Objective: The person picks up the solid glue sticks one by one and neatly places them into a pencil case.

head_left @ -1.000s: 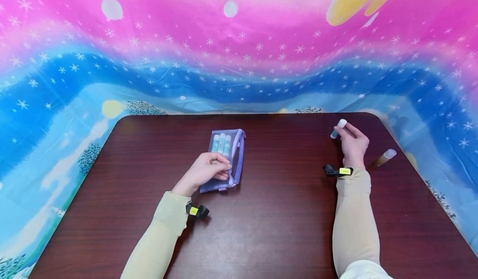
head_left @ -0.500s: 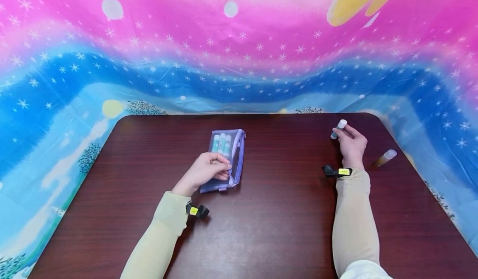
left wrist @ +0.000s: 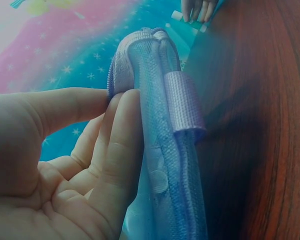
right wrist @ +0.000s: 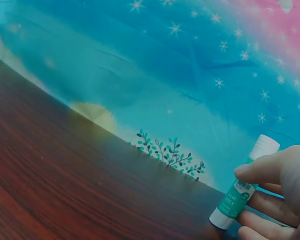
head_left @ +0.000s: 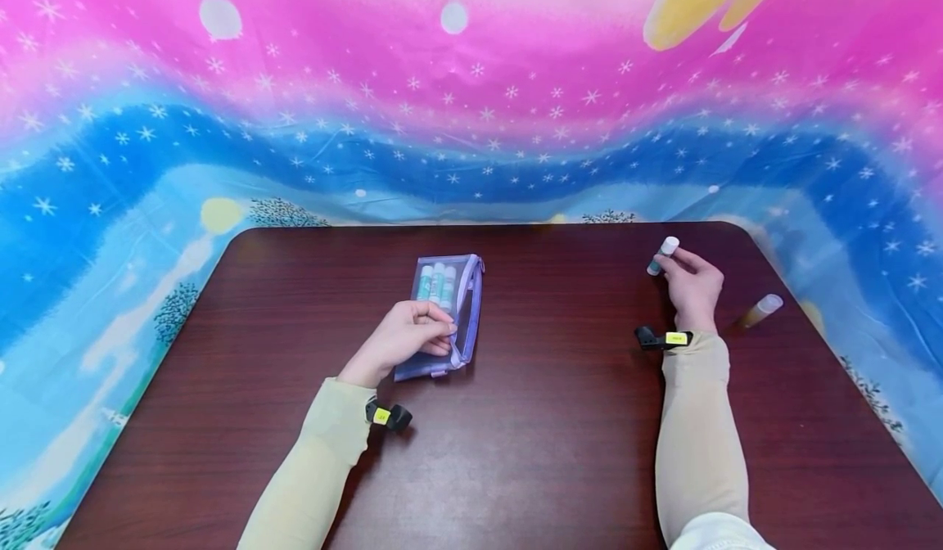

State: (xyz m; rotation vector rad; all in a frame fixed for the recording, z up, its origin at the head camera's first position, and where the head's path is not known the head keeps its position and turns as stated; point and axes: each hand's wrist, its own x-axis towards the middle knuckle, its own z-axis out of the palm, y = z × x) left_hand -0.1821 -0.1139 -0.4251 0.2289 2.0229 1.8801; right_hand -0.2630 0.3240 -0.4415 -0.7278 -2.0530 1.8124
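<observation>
A purple mesh zip pouch (head_left: 471, 321) lies left of the table's middle, its zipped side parted. Several green-and-white glue sticks (head_left: 437, 284) show inside through the mesh. My left hand (head_left: 412, 333) pinches the pouch's edge between thumb and fingers; the left wrist view shows the grip on the pale zipper band (left wrist: 124, 70). At the far right my right hand (head_left: 694, 286) holds a green-and-white glue stick (right wrist: 237, 192), tilted, white cap up. Its label reads "GLUE STICK" in the right wrist view, with the thumb across its front.
A clear, yellowish tube with a pale cap (head_left: 763, 308) stands near the table's right edge, beside my right wrist. The dark wooden table (head_left: 545, 419) meets a colourful printed cloth (head_left: 471, 157) along its back and sides.
My right hand has shifted slightly left with the glue stick in its fingers. The left hand and the pouch have stayed in place.
</observation>
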